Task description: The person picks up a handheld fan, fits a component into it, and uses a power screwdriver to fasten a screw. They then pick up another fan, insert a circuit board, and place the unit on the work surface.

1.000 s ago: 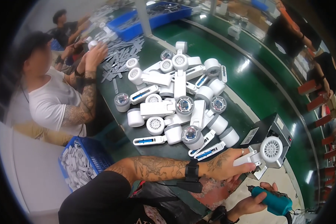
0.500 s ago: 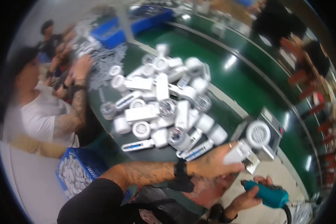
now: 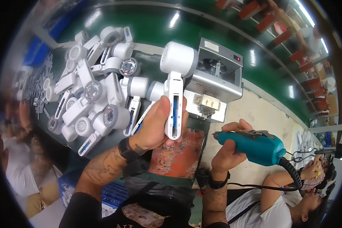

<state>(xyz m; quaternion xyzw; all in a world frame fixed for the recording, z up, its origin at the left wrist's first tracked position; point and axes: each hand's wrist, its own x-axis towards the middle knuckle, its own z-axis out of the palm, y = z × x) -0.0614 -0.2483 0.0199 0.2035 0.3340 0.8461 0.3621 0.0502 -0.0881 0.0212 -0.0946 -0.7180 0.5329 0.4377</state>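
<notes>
My left hand is wrapped round the handle of a white handheld fan, held upright with its round head at the top. The handle's open face shows a blue part inside a long slot. In my right hand is a teal electric screwdriver, its tip pointing left toward the fan but apart from it. A black coiled cord runs from its rear end. Left of my left hand lies a heap of similar white fans, several with open handles or open heads.
Behind the fan stands a grey screw feeder with a small red display. A worn red mat lies before me. A blue basket is low at my left. Co-workers sit at both sides; a green conveyor runs behind.
My view has swung to the right. The fan in my left hand has come away from the feeder and now stands upright before me. My right hand still grips the electric screwdriver.
</notes>
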